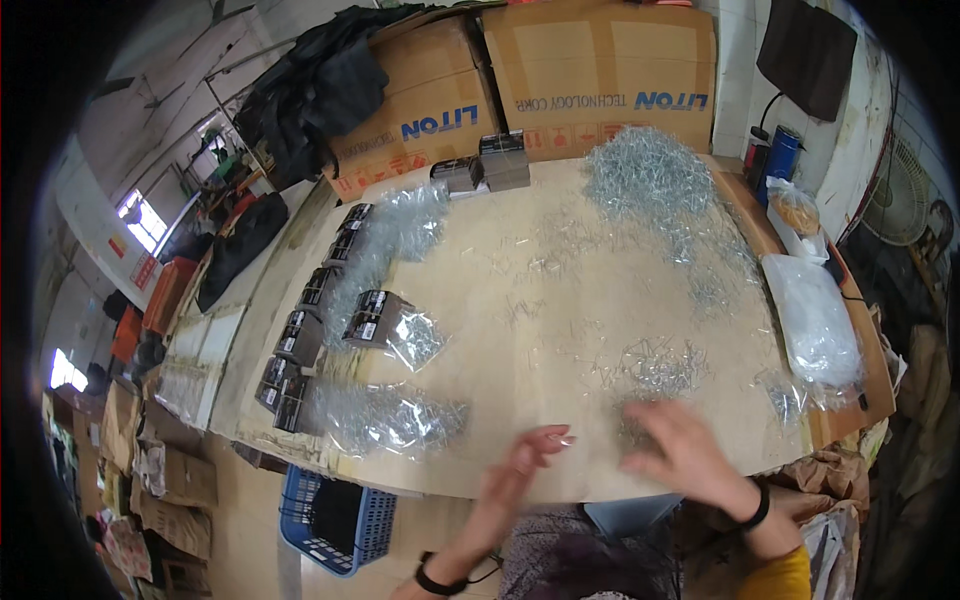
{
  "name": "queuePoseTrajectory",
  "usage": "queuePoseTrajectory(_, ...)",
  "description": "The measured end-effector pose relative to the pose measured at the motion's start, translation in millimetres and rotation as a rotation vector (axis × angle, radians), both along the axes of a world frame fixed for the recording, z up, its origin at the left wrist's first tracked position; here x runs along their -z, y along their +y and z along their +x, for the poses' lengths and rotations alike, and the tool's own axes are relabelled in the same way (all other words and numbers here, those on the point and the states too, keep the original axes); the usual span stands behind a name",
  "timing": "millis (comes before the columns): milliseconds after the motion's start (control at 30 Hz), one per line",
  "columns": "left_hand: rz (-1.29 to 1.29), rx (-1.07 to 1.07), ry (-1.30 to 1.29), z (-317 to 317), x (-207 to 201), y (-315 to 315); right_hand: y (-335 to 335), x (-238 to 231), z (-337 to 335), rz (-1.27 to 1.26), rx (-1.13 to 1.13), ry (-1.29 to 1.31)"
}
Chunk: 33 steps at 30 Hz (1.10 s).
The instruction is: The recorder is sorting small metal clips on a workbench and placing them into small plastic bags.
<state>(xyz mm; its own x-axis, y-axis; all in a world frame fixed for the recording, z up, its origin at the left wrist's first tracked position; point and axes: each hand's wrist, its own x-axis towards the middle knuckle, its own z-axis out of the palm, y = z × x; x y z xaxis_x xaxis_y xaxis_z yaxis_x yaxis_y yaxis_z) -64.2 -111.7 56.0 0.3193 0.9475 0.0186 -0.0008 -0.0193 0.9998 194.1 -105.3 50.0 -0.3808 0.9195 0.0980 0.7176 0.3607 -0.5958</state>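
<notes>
My left hand (522, 466) is over the near middle of the table, its fingers drawn together. A tiny shiny glint shows at its fingertips, too small to name. My right hand (685, 455), slightly smeared by motion, hangs with thumb and fingers apart at the near side of a small heap of thin, shiny metal pins (662, 367). To the left lie clear plastic packets (385, 418) in a row. A stack of dark printed cards (372, 318) stands beside another clear packet (415, 340).
A large heap of pins (650, 180) lies at the far right. More card stacks (298, 338) line the left edge. Cardboard boxes (600, 80) stand behind the table. A clear plastic bag (815, 315) lies at right; a blue basket (375, 520) is below the front edge.
</notes>
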Motion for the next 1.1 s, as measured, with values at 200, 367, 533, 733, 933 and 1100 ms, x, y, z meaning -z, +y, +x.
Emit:
queuePoseTrajectory(200,0.024,0.092,-0.042,61,44,-60,-93,60,-23,-0.257,0.205,0.692)
queuePoseTrajectory(367,-0.245,0.077,0.105,60,85,-76,-117,82,-12,-0.470,0.349,0.733)
queuePoseTrajectory(533,-0.263,0.073,0.133,65,86,-84,-135,95,-10,-0.439,0.304,0.833)
queuePoseTrajectory(733,-0.309,0.151,-0.218,67,114,-98,-156,117,-21,-0.328,0.454,1.239)
queuePoseTrajectory(933,0.354,0.349,0.525,56,102,-98,-155,107,-8,-0.159,0.287,0.611)
queuePoseTrajectory(1100,0.022,0.320,0.519,52,119,-108,-168,132,-2,-0.146,0.183,0.513)
